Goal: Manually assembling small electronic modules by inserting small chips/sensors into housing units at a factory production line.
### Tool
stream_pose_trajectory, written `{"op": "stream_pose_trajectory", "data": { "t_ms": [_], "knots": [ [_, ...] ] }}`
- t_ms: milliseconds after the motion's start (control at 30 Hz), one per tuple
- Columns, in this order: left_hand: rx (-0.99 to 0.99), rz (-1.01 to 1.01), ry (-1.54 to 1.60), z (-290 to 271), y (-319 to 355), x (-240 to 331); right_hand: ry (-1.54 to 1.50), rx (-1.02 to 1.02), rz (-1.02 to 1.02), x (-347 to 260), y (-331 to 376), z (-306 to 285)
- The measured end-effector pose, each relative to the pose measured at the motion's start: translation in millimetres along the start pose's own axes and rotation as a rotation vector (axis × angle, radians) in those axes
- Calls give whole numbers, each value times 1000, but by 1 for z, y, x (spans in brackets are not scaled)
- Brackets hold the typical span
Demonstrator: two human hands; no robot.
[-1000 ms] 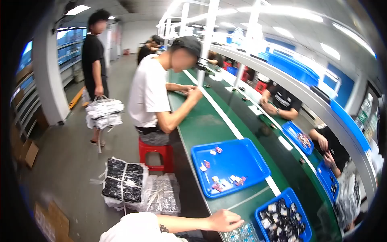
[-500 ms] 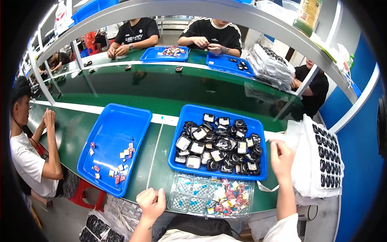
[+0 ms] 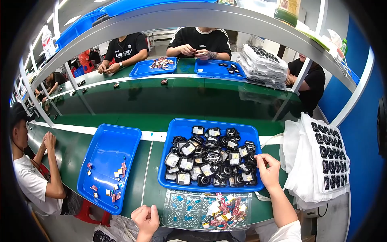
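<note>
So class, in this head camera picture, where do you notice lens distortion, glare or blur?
Head view: the shelf rail and belt stripe bow with fisheye bending; corners go black; sheen on the clear tray; the right hand at the blue bin looks sharp.

This is a factory assembly hall, set up for small-parts handwork. A long green belt-like surface runs between two facing rows of seated workers, with a grey metal shelf rail arching above it. Shallow blue plastic trays sit at each station; the nearest large blue tray is packed with small black round parts. A clear plastic blister sheet holds tiny coloured pieces. Stacks of white bagged packs with black parts pile at the right, and another stack lies across the line.
</note>
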State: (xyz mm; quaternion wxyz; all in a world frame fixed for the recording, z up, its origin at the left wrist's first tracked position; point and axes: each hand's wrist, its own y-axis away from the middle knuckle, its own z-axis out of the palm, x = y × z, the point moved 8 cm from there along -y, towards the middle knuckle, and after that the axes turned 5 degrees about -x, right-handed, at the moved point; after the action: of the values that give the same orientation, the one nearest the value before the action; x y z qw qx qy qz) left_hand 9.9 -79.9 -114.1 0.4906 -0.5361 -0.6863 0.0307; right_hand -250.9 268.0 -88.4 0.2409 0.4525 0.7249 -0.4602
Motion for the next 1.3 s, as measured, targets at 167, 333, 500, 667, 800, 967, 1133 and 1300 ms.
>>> {"op": "stream_pose_trajectory", "data": {
  "t_ms": [167, 333, 500, 667, 800, 967, 1133, 1300],
  "knots": [
    [-12, 18, 12, 3, -3, 6, 52, -76, -30, -9, -3, 6],
    [-18, 11, -60, 4, 5, 2, 166, -87, -115, -26, -4, 2],
    [-34, 16, -87, 1, 7, 3, 298, -162, -222, -34, -1, 9],
    [-83, 120, -125, 1, -10, 30, 345, -174, -253, -40, -1, 7],
    [-105, 92, -178, -1, -12, 29, 307, -163, -207, -34, -2, 9],
    [-86, 75, -193, 0, -12, 28, 258, -196, -194, -29, -9, 11],
    [-78, 25, -229, -2, -11, 26, 239, -196, -141, -24, -8, 10],
    [-82, -5, -218, -4, -15, 32, 238, -218, -116, -27, -6, 10]
  ]
}}
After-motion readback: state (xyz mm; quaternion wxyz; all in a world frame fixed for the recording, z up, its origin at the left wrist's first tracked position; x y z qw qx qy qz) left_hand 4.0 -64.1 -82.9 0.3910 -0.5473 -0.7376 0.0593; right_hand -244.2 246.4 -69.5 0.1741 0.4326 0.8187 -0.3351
